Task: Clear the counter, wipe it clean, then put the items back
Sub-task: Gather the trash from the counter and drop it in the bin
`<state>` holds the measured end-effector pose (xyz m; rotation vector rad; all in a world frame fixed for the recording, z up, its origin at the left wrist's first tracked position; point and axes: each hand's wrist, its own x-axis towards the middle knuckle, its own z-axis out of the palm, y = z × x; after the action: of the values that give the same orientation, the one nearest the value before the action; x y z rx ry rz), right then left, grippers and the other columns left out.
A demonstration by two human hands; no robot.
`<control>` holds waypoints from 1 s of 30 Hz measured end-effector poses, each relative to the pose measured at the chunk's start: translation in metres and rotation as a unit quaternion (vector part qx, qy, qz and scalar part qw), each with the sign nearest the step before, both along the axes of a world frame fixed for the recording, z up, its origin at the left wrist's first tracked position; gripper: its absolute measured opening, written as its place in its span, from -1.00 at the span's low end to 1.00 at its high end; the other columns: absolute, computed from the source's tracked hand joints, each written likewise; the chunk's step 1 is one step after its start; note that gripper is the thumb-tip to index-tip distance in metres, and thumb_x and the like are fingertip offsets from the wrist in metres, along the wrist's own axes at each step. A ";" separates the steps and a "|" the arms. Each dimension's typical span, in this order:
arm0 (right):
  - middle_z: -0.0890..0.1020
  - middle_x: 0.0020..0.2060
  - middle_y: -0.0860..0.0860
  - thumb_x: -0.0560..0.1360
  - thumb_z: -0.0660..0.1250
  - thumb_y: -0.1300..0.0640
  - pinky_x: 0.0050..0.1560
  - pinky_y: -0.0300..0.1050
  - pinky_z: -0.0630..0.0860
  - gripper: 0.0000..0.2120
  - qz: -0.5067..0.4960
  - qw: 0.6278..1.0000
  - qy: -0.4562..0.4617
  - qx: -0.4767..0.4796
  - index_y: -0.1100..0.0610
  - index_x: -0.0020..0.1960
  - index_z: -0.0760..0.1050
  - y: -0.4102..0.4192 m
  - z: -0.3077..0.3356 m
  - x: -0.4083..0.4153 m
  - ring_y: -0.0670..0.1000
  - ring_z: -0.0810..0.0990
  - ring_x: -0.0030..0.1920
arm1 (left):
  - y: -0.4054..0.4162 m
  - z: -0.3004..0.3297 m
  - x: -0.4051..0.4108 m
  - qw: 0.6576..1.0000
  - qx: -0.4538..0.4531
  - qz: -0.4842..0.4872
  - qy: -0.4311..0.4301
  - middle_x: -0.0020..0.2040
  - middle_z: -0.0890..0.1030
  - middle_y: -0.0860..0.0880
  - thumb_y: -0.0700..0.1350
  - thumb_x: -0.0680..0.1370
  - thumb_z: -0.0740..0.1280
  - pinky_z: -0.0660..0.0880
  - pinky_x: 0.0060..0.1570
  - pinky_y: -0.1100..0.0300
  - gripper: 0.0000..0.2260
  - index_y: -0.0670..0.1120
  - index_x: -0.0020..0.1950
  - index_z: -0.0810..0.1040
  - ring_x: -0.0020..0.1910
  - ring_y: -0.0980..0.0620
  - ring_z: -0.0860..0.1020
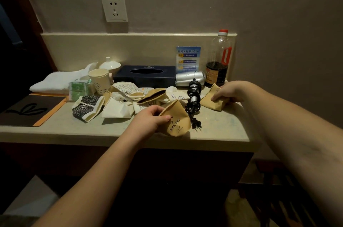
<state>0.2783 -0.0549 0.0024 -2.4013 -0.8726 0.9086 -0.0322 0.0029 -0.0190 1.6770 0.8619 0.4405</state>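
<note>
Now, brown cup (pixel 177 121) between fingers (pixel 164 117).

Dim room; beige wall (pixel 204 0) bears a white socket (pixel 114 9); dark cabinet (pixel 167 180) below.

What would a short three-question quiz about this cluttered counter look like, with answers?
1. True or false: the left hand grips a flattened brown paper cup printed "NICE DAY".
2. Which item lies between the two hands? A) the white towel B) the hair dryer with its coiled cord C) the tissue box
3. Fill in: the dark-liquid bottle in the back right corner has a ___ cap.

Key: 1 true. 2 B. 3 red. The right hand holds a second brown cup on the counter.
</note>
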 end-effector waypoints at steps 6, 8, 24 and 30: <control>0.58 0.03 0.13 0.42 0.47 0.01 0.21 0.04 0.51 -0.53 -0.022 0.999 -0.024 -0.004 0.19 0.22 0.41 -0.005 -0.002 -0.007 0.12 0.59 0.04 | 0.002 -0.001 -0.003 1.000 -0.019 -0.005 -0.017 0.01 0.66 -0.04 -0.15 0.55 0.37 0.61 0.01 -0.09 -0.88 -0.04 0.07 0.56 0.00 -0.05 0.64; 0.57 0.01 0.11 0.41 0.47 0.00 0.17 0.02 0.52 -0.52 -0.019 0.998 -0.049 0.017 0.17 0.23 0.43 -0.008 -0.002 -0.010 0.10 0.59 0.02 | 0.002 -0.001 -0.005 0.999 -0.026 -0.006 -0.036 0.02 0.66 -0.06 -0.17 0.55 0.36 0.62 -0.05 0.01 -0.88 -0.07 0.08 0.55 -0.02 -0.04 0.65; 0.67 -0.10 -0.10 0.51 0.36 -0.01 -0.06 -0.15 0.56 -0.91 -0.150 0.930 -0.024 0.334 -0.06 0.01 0.54 -0.168 -0.003 -0.109 -0.09 0.64 -0.06 | -0.046 -0.008 0.014 0.973 -0.134 -0.053 -0.183 -0.03 0.67 -0.07 -0.17 0.55 0.33 0.54 0.13 -0.08 -0.90 -0.07 0.04 0.58 0.08 -0.13 0.60; 0.63 -0.09 -0.15 0.52 0.33 0.00 -0.18 -0.23 0.44 -0.95 -0.278 0.893 0.000 0.355 -0.14 -0.03 0.49 -0.250 -0.056 -0.145 -0.17 0.58 -0.07 | -0.108 -0.050 0.035 0.968 -0.167 -0.097 -0.162 -0.08 0.69 -0.08 -0.17 0.52 0.35 0.55 -0.03 -0.02 -0.92 -0.08 -0.01 0.60 -0.04 -0.07 0.64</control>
<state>0.1334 -0.3044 -0.0534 -1.8258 -0.3649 0.2840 0.0023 -0.1050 -0.0688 1.3161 0.4927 0.3962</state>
